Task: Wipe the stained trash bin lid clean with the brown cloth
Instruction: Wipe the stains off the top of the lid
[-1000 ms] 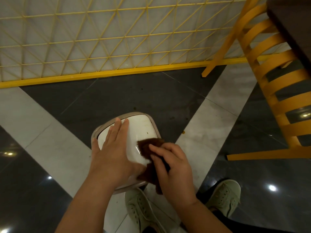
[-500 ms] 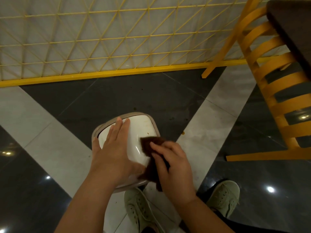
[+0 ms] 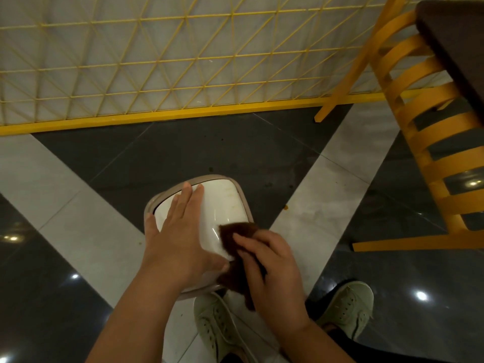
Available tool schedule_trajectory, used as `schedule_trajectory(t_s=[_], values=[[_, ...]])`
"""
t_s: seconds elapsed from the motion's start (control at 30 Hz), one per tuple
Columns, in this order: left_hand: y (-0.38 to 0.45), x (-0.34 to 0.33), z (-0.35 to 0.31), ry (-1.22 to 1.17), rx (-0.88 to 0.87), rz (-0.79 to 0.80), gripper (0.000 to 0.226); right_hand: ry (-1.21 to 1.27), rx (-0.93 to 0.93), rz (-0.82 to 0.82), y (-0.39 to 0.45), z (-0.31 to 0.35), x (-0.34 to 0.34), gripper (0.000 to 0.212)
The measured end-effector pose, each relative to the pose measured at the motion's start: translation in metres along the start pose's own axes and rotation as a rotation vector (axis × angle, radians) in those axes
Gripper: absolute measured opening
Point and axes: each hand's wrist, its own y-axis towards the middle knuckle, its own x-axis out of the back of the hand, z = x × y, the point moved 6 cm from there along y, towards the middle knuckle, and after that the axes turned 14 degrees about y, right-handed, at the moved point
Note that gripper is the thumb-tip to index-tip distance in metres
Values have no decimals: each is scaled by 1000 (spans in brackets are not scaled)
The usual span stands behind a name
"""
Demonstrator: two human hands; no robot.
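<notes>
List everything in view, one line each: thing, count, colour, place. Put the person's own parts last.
trash bin lid: one, white with a beige rim, on the bin at bottom centre, faint yellowish stains near its far edge
brown cloth: one, dark brown, on the lid's near right side
chair: one, yellow slatted, right side
table: one, dark brown, top right corner
fence: one, yellow wire grid on a yellow base, along the far wall
floor: dark grey tiles with light grey bands
shoes: two, pale green, bottom centre and bottom right
left hand: one, flat on the lid's left side
right hand: one, grips the cloth against the lid
</notes>
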Motion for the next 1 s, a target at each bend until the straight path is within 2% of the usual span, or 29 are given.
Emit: schedule_trajectory(t_s=[0.13,0.23,0.37,0.5,0.6,0.67,0.83,1.0], values=[[0,1,0,8,10,8,134,47,-150,-11,30,-22,4,28],[-2,2,-3,21,3,17,133,-16,-308,17,8,-42,10,30],[0,5,-1,19,-34,28,133,42,-209,-31,-25,-35,15,39],[-5,5,6,77,-74,39,130,71,-108,-4,-28,-29,16,37],[-14,13,15,106,-21,-45,136,110,-105,-40,-23,-31,24,38],[-19,17,15,25,39,-71,137,111,-107,-38,-18,-28,25,38],[-19,-4,3,-40,70,75,132,82,-46,71,-15,-16,0,33],[-12,-9,7,-14,62,74,132,114,-17,17,8,-6,-15,29]])
